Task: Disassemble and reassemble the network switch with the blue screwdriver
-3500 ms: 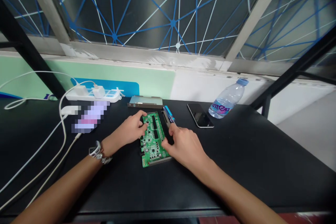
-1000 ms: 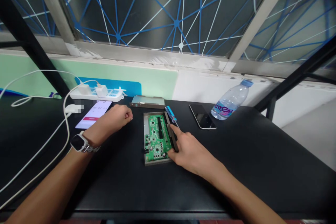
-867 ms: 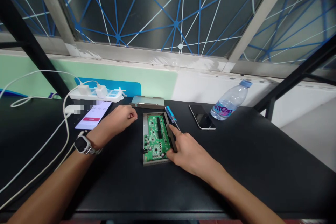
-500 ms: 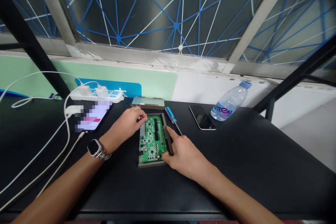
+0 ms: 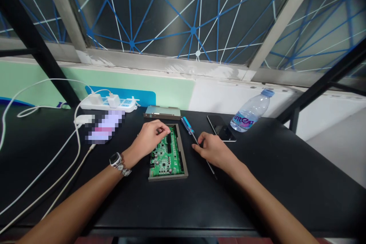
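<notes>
My left hand (image 5: 153,136) hovers over the upper left of a green circuit board (image 5: 164,160) set in a shallow brown-grey metal frame. Its thumb and forefinger are pinched together; anything between them is too small to make out. Right of the board lies a screwdriver (image 5: 187,125) with a clear blue handle and a long thin shaft pointing toward me. My right hand (image 5: 215,150) is at the shaft, thumb and bent forefinger closed about its middle, the other fingers curled under. The screwdriver's handle stays on the black table (image 5: 171,209).
A metal cover-like piece (image 5: 162,113) lies behind the board. At the right are a dark phone (image 5: 220,127) and a tilted-looking water bottle (image 5: 248,114). A lit phone (image 5: 104,127), white cables (image 5: 77,137) and a power strip (image 5: 126,103) occupy the left.
My right hand has let go of the board frame's right edge and moved right to the screwdriver shaft. My left hand has shifted right, farther over the board.
</notes>
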Motion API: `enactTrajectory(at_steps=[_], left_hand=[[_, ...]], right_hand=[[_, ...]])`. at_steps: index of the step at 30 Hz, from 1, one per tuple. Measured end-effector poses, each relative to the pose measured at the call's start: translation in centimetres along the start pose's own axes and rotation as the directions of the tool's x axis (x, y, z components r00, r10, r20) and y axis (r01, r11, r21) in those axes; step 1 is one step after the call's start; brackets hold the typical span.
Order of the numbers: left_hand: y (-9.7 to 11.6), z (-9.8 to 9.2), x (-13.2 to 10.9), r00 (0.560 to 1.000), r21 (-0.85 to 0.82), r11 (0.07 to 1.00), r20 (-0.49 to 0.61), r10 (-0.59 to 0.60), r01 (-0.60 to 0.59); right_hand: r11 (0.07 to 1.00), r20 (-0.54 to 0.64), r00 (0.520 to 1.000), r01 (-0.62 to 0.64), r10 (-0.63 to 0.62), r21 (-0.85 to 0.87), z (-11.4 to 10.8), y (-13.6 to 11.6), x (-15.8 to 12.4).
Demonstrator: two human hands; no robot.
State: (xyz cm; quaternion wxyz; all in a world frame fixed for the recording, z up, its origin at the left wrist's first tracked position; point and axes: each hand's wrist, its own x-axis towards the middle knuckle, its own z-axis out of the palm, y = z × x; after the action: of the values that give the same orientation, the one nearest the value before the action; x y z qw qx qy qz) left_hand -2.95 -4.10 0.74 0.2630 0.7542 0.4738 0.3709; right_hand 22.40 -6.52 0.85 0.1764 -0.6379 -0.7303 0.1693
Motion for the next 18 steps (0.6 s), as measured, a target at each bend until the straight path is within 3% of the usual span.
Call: enactTrajectory(at_steps=[3,6,10,15,18], left_hand=[[0.0,0.3,0.0,0.999,-0.084,0.995,0.006,-0.046,0.046],[-0.3,0.6,0.2,0.995,-0.198,0.975,0.01,-0.102,0.102],[-0.6,0.6,0.5,0.975,-0.4,0.89,0.065,-0.211,0.219],[-0.5,0.7,0.3,0.947,-0.639,0.702,0.16,-0.279,0.315],[-0.5,0.8,0.3,0.92,-0.734,0.566,0.22,-0.324,0.375]], right_hand=[[0.997,0.036,0.999,-0.009,0.006,0.078,0.4,0.3,0.2],[0.948,0.094,0.996,-0.038,0.009,0.315,0.3,-0.2,0.2],[0.704,0.172,0.985,-0.12,-0.003,0.7,-0.8,-1.4,-0.2],[0.466,0.034,0.996,0.007,-0.079,0.885,-1.3,-2.8,-0.7],[0.387,-0.084,0.995,0.1,-0.06,0.916,-0.9,-3.2,-0.8]])
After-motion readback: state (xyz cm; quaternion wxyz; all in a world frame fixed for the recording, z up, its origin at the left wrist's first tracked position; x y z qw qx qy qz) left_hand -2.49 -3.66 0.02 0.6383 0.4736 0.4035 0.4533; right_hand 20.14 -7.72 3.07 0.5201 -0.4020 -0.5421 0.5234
